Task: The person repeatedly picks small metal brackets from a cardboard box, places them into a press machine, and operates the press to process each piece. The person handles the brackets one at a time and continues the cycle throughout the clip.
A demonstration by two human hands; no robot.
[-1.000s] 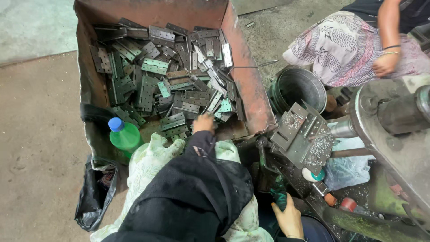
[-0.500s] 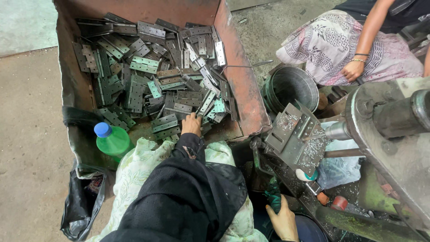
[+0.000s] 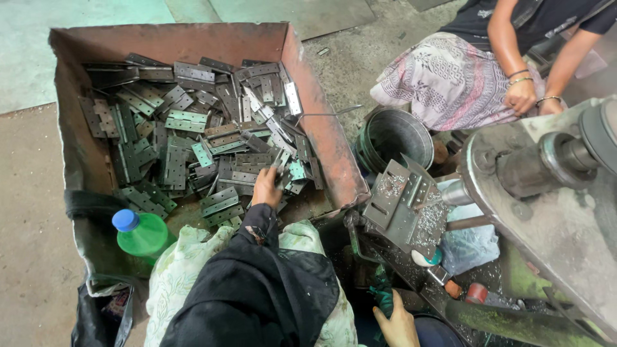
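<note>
While the left hand (image 3: 265, 187) pinches flat grey metal hinges (image 3: 281, 168) inside the rusty red metal box (image 3: 324, 138), the right hand (image 3: 398, 323) (fingers loosely spread) rests below that box.

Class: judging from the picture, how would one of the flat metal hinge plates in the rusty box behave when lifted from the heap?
The hinge plates look stiff and probably heavy for their size. Tangled together, neighbours may snag or slide as the left hand lifts one.
</note>
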